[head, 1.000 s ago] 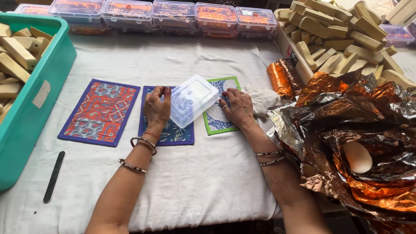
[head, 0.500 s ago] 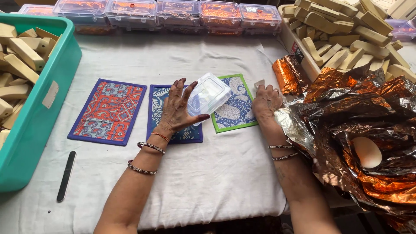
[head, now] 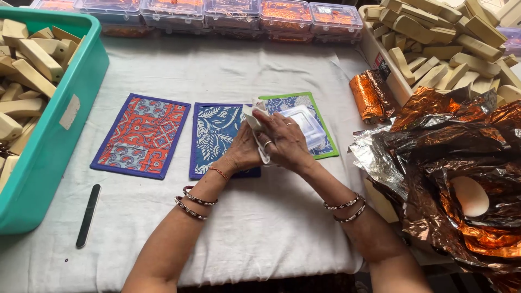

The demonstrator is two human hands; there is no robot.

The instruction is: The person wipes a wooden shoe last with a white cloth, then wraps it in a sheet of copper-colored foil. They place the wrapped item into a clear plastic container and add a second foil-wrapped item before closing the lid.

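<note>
My left hand (head: 242,153) and my right hand (head: 286,140) are pressed together over the blue leaf-patterned mat (head: 215,135). Between them they hold a crumpled white cloth (head: 253,115), and the right hand lies over the left. Just behind the right hand, a small clear plastic box (head: 310,126) rests on the green-edged mat (head: 301,101). A red-orange mat with a purple border (head: 142,135) lies to the left. Both wrists wear bangles.
A teal crate (head: 65,127) of pale wooden blocks stands at the left, with a black file (head: 88,215) beside it. Clear boxes with orange contents (head: 233,13) line the back. At the right are a box of blocks (head: 434,43), a foil-wrapped bundle (head: 368,95) and crumpled orange foil (head: 461,146) around a pale oval piece (head: 470,196).
My hands let go of the clear box, which now lies on the green-edged mat. They spread apart, then came together around a white cloth.
</note>
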